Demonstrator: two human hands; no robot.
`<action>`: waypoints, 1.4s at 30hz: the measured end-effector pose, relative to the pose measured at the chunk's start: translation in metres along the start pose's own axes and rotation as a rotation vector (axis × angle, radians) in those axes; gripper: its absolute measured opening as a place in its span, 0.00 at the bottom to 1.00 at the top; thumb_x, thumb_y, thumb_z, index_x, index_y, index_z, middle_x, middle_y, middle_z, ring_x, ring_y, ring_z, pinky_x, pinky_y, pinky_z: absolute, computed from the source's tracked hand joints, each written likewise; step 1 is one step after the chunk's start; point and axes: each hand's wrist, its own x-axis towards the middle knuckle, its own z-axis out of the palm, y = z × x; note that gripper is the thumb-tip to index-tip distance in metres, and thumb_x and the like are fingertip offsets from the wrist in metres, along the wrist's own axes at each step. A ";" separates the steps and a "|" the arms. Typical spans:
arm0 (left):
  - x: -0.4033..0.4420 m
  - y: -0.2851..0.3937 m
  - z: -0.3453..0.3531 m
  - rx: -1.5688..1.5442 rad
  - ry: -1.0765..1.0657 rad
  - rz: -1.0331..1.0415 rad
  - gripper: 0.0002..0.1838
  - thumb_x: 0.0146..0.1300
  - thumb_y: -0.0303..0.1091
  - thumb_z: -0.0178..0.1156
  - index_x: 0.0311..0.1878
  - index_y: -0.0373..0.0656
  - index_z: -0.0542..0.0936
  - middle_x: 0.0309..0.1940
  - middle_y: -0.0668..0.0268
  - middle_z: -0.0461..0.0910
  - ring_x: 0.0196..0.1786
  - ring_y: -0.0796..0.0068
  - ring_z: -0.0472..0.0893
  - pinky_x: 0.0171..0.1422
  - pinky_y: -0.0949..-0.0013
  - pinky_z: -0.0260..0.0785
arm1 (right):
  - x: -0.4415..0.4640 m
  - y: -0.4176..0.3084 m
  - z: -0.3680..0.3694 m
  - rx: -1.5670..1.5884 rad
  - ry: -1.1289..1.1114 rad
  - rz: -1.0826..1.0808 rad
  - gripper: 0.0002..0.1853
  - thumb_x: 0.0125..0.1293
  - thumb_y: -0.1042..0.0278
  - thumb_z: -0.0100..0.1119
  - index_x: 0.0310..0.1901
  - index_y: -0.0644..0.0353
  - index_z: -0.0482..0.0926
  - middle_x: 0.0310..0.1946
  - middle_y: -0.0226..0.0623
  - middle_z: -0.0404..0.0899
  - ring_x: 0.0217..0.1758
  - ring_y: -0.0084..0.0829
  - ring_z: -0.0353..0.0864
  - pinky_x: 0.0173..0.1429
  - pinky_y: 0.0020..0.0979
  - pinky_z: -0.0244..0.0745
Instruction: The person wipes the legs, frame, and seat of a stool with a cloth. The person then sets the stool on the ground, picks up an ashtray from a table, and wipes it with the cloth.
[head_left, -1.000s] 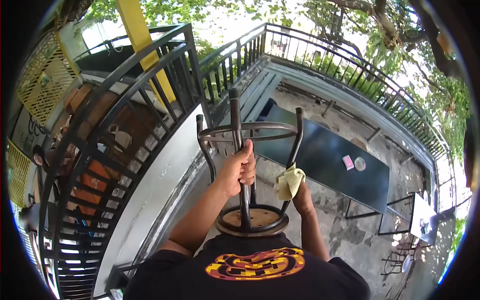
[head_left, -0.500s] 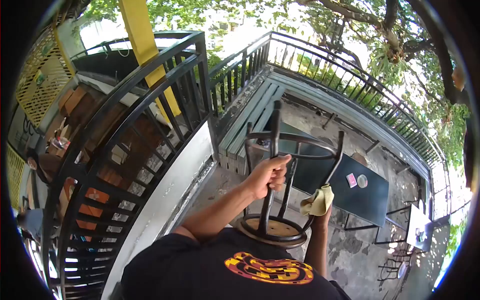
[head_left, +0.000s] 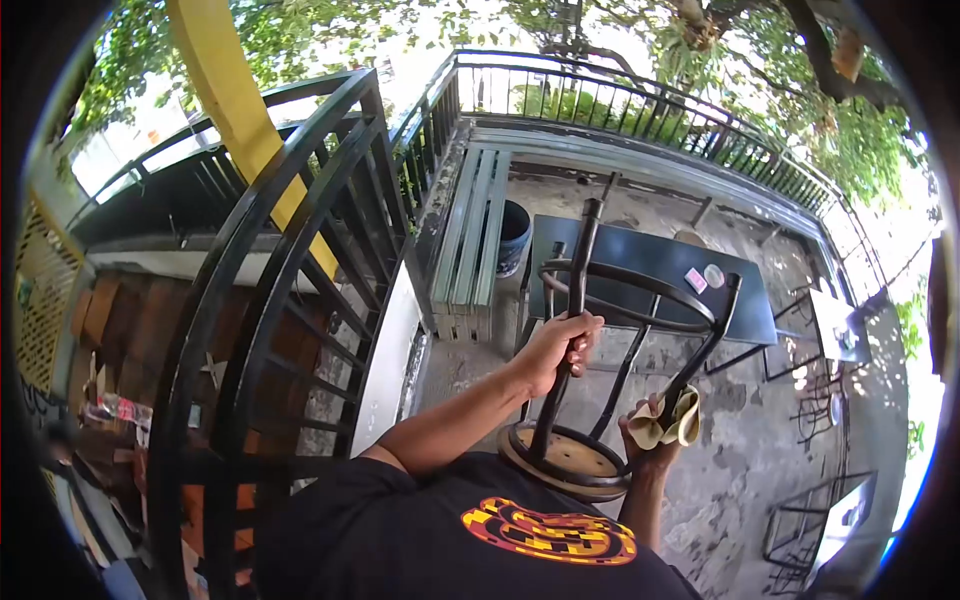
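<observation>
A black metal railing [head_left: 180, 400] borders the left side of the terrace. In the corner beyond is a slatted bench [head_left: 470, 230], with a dark table [head_left: 640, 245] to its right and a bucket [head_left: 514, 240] between them.

In front of the table, as seen from the head camera, a round-seated metal stool [head_left: 572, 457] is held upside down, its seat low by the black T-shirt [head_left: 400, 520] and its legs pointing up at a tilt. Whether the seat presses against the shirt, I cannot tell. The left hand [head_left: 560, 352] is closed around one leg, between the ring brace and the seat. The right hand [head_left: 650, 455] is wrapped about another leg with a pale yellow cloth [head_left: 680, 418] bunched in it; the folds hide part of that grip.

The likeliest trouble is the stool twisting: the left hand grips a single slim leg, so if the right hand loosened, the seat could swing. The cloth could slip along the metal, since it sits between palm and leg. A wide turn might knock the upturned legs against the railing.

Smallest are a pink packet [head_left: 695, 280] and a clear round dish [head_left: 713, 276] on the table, apart from the hands.
</observation>
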 end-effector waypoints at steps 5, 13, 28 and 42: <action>-0.038 0.004 -0.029 -0.019 0.026 -0.016 0.17 0.73 0.45 0.63 0.30 0.53 0.69 0.22 0.79 0.67 0.22 0.88 0.65 0.27 0.77 0.57 | -0.033 0.040 0.054 -0.064 0.153 -0.113 0.25 0.75 0.36 0.53 0.49 0.54 0.74 0.41 0.34 0.74 0.39 0.34 0.79 0.45 0.40 0.76; -0.078 0.028 -0.059 0.143 0.119 0.170 0.09 0.73 0.40 0.62 0.43 0.51 0.72 0.28 0.73 0.73 0.26 0.80 0.74 0.32 0.72 0.68 | -0.039 0.075 0.106 -0.401 -0.020 -0.242 0.18 0.77 0.47 0.57 0.46 0.56 0.76 0.33 0.31 0.73 0.39 0.26 0.73 0.38 0.28 0.71; -0.106 0.041 -0.082 0.315 0.221 0.098 0.21 0.78 0.59 0.53 0.39 0.52 0.68 0.20 0.75 0.66 0.15 0.84 0.62 0.19 0.75 0.55 | -0.060 0.145 0.147 -0.018 0.097 0.112 0.23 0.78 0.41 0.47 0.34 0.52 0.74 0.25 0.33 0.75 0.27 0.35 0.77 0.37 0.39 0.72; -0.112 0.024 -0.108 0.490 0.197 0.034 0.14 0.78 0.48 0.56 0.47 0.50 0.66 0.26 0.72 0.71 0.22 0.82 0.71 0.26 0.71 0.67 | -0.117 0.113 0.094 -1.329 0.123 0.123 0.21 0.77 0.73 0.59 0.68 0.60 0.70 0.62 0.38 0.77 0.63 0.30 0.79 0.67 0.34 0.76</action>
